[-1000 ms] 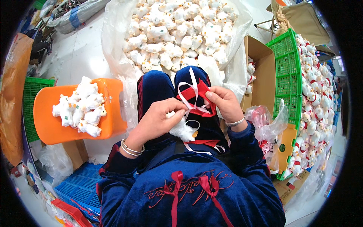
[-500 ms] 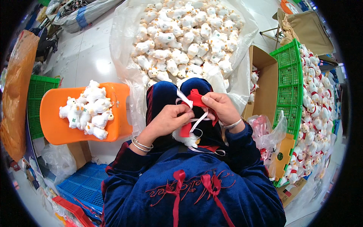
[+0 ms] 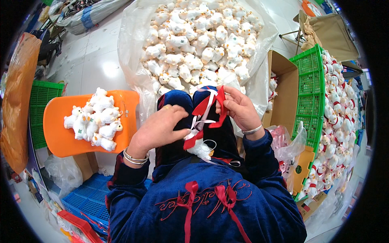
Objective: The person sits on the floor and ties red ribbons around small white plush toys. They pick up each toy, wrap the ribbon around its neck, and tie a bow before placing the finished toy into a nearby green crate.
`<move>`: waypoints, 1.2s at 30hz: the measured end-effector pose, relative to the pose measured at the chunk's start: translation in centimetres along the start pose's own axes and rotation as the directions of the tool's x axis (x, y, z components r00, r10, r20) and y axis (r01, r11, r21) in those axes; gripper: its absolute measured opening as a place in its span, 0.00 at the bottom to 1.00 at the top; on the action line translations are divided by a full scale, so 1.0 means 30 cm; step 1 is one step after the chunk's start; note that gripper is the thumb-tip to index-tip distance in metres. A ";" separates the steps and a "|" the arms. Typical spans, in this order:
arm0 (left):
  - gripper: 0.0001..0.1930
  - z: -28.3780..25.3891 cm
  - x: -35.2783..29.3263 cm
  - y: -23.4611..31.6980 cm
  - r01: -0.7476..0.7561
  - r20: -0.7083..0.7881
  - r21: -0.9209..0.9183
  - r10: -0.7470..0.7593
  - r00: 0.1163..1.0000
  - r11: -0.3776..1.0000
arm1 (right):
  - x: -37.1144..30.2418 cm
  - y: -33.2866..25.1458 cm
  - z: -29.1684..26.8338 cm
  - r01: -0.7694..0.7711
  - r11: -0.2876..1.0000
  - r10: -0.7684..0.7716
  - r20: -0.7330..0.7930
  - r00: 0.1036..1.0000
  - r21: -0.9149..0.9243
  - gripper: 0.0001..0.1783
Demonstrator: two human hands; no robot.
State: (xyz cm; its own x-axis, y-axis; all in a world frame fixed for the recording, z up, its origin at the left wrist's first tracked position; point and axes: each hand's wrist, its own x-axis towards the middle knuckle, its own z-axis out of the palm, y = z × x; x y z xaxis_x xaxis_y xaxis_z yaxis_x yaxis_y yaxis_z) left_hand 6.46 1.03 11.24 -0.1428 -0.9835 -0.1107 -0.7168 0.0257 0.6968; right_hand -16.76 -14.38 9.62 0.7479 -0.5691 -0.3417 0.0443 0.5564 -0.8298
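Note:
My right hand (image 3: 240, 107) pinches the edge of a small red cloth piece (image 3: 221, 108) with white ribbon (image 3: 208, 108) and holds it up over my knees. The ribbon hangs in loops toward a small white plush toy (image 3: 199, 149) on my lap. More red cloth lies against the toy, which has an orange tip and a thin white loop. My left hand (image 3: 162, 124) is off the ribbon, to the left of it, with thumb and fingers apart and nothing in them. Another red piece with white ribbon lies on my lap beside the toy.
An orange stool (image 3: 56, 121) at left bears several white plush toys (image 3: 97, 117). Ahead, a clear plastic sheet (image 3: 131, 52) holds a large heap of them. At right stand a cardboard box (image 3: 285, 77), a green crate (image 3: 306, 97) and a pile of toys with red neckbands (image 3: 334, 125).
My left hand has let go of the ribbon and moved left, its fingers opening. My right hand has lifted the red cloth slightly up and right, and the ribbon loops now hang looser.

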 end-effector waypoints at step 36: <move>0.14 0.027 0.061 0.196 0.000 -0.068 -0.915 -0.154 0.986 0.405 | -0.126 -0.031 0.133 0.420 0.905 -0.421 0.004 0.907 -0.058 0.08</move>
State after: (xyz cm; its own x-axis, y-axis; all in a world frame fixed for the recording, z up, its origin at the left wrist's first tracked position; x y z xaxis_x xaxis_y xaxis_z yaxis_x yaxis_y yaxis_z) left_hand 1.44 -0.46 14.56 0.0165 -0.9857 -0.1680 0.3343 -0.1529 0.9300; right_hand -16.99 -10.34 13.44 0.6625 -0.7479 0.0412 0.3159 0.2291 -0.9207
